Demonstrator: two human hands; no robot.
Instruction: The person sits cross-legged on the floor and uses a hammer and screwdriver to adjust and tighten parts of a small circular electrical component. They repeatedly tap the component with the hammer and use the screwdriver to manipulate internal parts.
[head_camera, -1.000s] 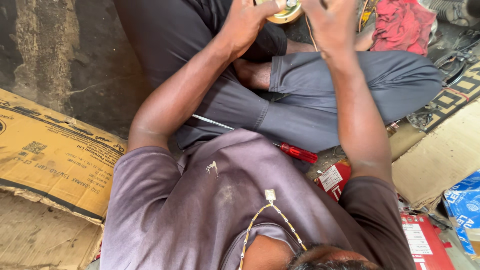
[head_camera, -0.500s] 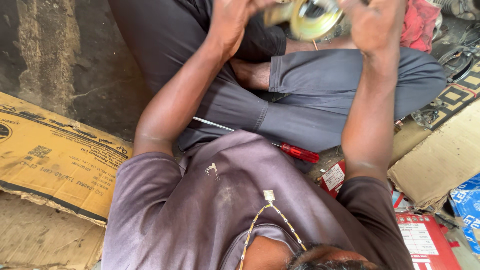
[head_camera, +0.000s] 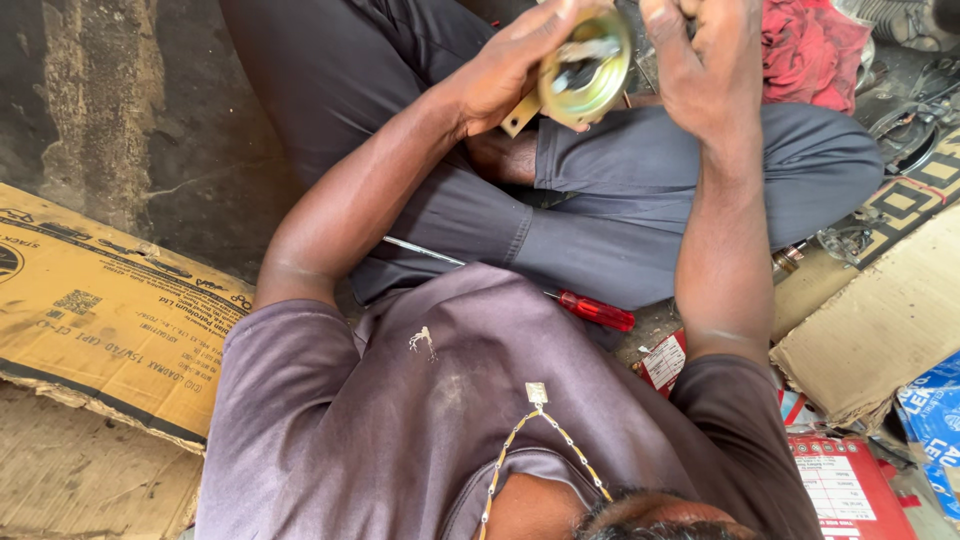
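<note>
I looked down on a person seated cross-legged on a dark, stained concrete floor (head_camera: 130, 130), with a flattened brown cardboard sheet (head_camera: 100, 320) spread at one side and a torn cardboard piece (head_camera: 880, 330) at the other. A red cloth (head_camera: 810, 50) lay bunched beyond the knee. The left hand (head_camera: 510, 70) had its grip clamped around the rim of a round brass-coloured metal housing (head_camera: 585, 70), held up above the lap with its open face turned toward me; a darker metal part sat inside that cup, and a flat tab stuck out beneath the palm. The right hand (head_camera: 705, 60) was bent over the housing's far edge, fingers curled, but I could not tell whether they pinched anything. A red-handled screwdriver (head_camera: 590, 308) lay on the floor just beside the thigh, its shaft running under the left forearm. I judged that the housing could slip and drop into the lap, since only one hand clearly held it, and that the inner part could tip out if the cup tilted further. A red carton (head_camera: 845, 490) sat near the elbow, contents hidden.
</note>
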